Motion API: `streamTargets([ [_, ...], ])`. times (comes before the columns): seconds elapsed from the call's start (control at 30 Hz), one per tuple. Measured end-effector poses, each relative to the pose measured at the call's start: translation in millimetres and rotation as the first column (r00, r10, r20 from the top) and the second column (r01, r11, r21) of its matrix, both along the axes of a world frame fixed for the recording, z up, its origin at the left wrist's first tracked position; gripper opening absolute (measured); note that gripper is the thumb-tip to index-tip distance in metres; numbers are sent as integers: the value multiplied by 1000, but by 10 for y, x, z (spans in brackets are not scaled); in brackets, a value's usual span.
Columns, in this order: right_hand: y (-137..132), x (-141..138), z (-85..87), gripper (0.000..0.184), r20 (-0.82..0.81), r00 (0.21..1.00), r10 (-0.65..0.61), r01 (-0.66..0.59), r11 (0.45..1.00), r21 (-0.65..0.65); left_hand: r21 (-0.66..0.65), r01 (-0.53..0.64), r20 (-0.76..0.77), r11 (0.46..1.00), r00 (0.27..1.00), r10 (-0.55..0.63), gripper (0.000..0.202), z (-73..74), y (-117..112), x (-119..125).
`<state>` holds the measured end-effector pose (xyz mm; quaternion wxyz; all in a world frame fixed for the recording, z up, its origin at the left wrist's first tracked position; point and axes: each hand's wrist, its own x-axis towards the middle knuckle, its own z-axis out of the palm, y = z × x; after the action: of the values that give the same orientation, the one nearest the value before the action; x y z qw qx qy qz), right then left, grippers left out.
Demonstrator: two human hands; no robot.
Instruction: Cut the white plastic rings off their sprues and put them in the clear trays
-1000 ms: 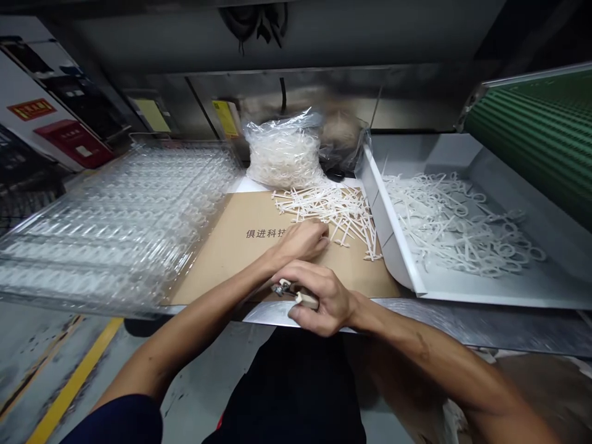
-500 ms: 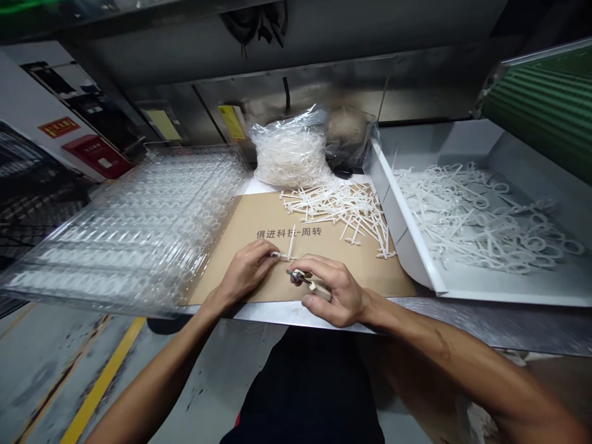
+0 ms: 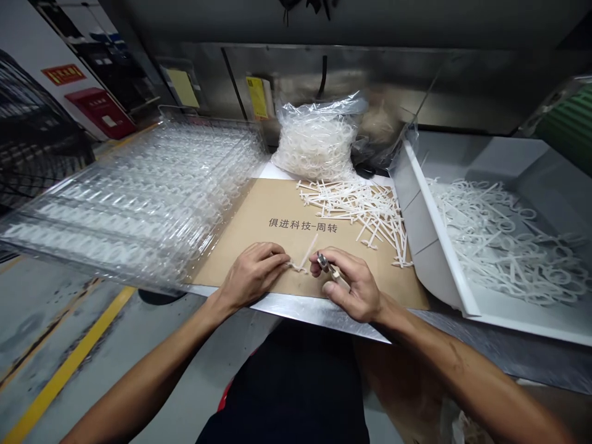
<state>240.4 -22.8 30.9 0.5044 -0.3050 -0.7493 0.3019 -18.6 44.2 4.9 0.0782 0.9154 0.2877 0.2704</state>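
Over the cardboard sheet (image 3: 250,240) at the table's (image 3: 296,309) front edge, the left hand (image 3: 253,275) pinches a white plastic part (image 3: 306,253), likely light, springy and brittle, best held at its crossbar end; the right hand's (image 3: 357,287) grip is closed round small nippers (image 3: 326,266).

A grey concrete floor (image 3: 32,308) with a yellow line (image 3: 69,364) lies below the steel bench (image 3: 296,308), dim metal wall (image 3: 462,80) behind.
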Motion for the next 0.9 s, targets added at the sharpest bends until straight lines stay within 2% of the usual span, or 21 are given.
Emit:
streamTargets([
  [0.23,7,14,-7,32,17,1000,0,0,999,-34,11,11,-119,1000,993,-9,17,51,-188,-10],
  [0.47,1,28,10,32,12,1000,14,-13,996,-84,-168,-111,-83,980,992,98,27,80,-203,56],
  [0.6,-20,28,38,31,14,1000,24,-22,993,-116,-254,-122,36,960,990,135,19,106,-181,77],
  [0.73,-50,23,77,36,19,1000,20,-17,987,-158,-252,-178,233,951,943,238,15,87,-157,135],
  [0.9,-83,33,68,41,-32,999,8,-17,956,-292,-276,-208,259,939,924,281,17,20,-134,190],
])
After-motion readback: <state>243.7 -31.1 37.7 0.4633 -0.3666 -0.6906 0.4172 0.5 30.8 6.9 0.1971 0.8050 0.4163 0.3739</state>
